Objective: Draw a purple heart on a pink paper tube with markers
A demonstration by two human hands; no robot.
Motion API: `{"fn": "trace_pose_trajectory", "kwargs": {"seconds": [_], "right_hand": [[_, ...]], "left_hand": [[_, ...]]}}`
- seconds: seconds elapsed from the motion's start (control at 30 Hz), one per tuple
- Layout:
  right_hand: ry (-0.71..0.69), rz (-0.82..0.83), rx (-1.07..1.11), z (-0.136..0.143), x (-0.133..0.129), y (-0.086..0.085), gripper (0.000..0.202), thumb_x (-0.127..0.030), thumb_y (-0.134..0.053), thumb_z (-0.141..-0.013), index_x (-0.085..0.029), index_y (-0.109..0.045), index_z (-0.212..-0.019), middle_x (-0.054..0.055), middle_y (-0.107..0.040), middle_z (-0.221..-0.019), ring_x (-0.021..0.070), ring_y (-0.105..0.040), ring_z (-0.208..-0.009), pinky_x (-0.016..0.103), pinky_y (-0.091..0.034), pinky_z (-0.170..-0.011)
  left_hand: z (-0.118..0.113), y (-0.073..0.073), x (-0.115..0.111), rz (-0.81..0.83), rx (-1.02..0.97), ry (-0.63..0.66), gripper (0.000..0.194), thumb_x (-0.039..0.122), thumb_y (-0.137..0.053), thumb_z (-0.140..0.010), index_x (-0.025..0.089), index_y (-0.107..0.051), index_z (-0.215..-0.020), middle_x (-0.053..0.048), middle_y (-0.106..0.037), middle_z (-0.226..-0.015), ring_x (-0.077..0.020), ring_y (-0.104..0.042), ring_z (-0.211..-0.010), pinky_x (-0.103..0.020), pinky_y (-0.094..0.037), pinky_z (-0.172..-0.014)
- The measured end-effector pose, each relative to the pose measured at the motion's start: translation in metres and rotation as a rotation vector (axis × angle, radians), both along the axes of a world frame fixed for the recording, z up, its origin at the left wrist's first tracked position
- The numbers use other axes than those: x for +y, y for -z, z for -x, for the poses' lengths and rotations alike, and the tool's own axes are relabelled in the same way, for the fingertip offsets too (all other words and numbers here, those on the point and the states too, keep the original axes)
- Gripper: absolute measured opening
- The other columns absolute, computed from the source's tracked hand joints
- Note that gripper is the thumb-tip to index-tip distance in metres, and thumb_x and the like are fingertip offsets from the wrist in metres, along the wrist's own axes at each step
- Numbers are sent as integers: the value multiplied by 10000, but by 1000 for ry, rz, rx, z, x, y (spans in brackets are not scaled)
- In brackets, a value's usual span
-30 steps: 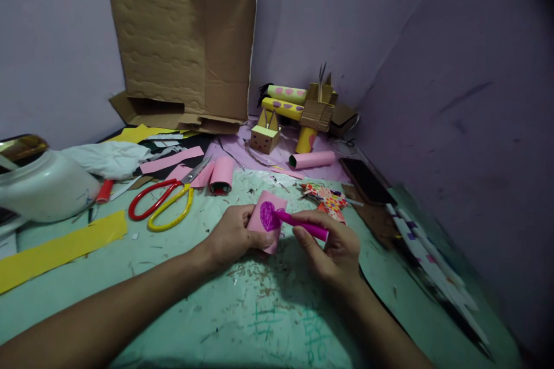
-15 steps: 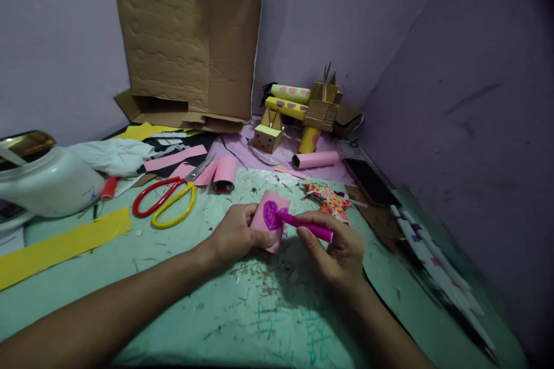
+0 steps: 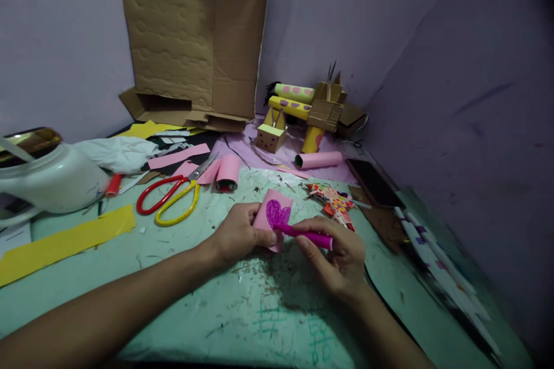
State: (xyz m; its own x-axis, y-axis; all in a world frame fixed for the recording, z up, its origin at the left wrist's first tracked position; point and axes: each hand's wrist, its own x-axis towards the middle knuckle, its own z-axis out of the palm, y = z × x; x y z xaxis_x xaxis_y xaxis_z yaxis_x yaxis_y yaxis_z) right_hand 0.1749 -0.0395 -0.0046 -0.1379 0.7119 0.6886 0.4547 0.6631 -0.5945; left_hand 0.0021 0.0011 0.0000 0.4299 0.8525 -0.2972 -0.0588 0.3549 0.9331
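Left hand (image 3: 240, 232) pinches the pink rectangular paper piece (image 3: 262, 219), right of the red-and-yellow-handled scissors (image 3: 190, 179). Right hand (image 3: 340, 253) pinches the magenta cylindrical marker (image 3: 309, 237); its tip has shifted nearer, to the purple heart's (image 3: 277, 211) point.

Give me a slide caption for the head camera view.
Left hand grips a pink piece; right hand holds a magenta marker to its purple heart.
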Motion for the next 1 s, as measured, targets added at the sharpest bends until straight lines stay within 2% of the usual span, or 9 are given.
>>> {"fn": "trace_pose_trajectory", "kwargs": {"seconds": [0.17, 0.37, 0.83, 1.0], "right_hand": [[-17, 5, -2, 1, 0, -1, 95, -153, -590, -800, -184, -668, -844, 23, -701, -694, 161, -653, -579, 280, -513, -532], [87, 2, 40, -1, 0, 6, 118, -161, -615, -812, -202, -673, -906, 24, -720, -755, 175, -677, -647, 282, -526, -578], [82, -3, 43, -2, 1, 6, 111, -148, -619, -812, -211, -665, -891, -1, -710, -756, 147, -663, -651, 258, -508, -601], [73, -5, 71, -1, 2, 7, 159, -134, -615, -820, -225, -662, -941, -9, -718, -794, 139, -667, -670, 247, -510, -611]], "left_hand": [[0, 1, 1, 10, -11, 7, 312, 164, -733, -452, 112, -592, -725, -20, -615, -632, -149, -566, -570, -281, -466, -546], [1, 2, 2, -36, -7, 18, 314, 194, -745, -483, 88, -605, -743, -9, -594, -629, -111, -514, -555, -239, -410, -522], [1, 2, 1, -38, 6, 10, 308, 191, -741, -473, 91, -600, -727, -13, -592, -623, -111, -501, -548, -244, -392, -517], [0, 0, 0, -13, -3, 13, 315, 180, -736, -472, 93, -603, -743, -9, -597, -622, -122, -522, -546, -250, -400, -515]]}}
